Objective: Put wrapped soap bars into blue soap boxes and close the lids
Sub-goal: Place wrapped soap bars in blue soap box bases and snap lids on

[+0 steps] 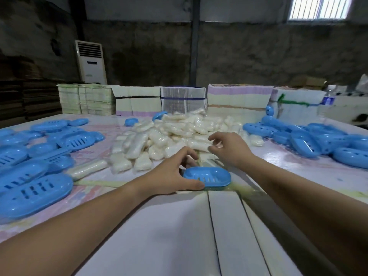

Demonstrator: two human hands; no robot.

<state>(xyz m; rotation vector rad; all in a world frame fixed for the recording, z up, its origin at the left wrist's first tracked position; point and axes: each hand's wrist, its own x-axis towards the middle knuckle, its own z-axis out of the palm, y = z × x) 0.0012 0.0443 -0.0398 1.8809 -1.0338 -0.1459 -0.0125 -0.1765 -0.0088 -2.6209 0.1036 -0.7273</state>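
We saw the left hand gripping a blue soap box at the near middle of the desk, thumb curled along its near rim and fingers hooked over its far side. The box sat open side up, slots showing in its floor, with no soap visible in it. The right hand hovered just beyond the box, over the near edge of the pile of wrapped soap bars, its fingers loosely curled; whether it pinched a wrapper we could not tell. The pile lay at the centre of the desk, and one stray wrapped bar lay to the left of it. Blue box halves were spread over the left side, and more blue boxes were heaped on the right. Stacks of flat cartons lined the far edge. A white standing air conditioner stood against the far wall at the left, and a barred window showed at the far right.
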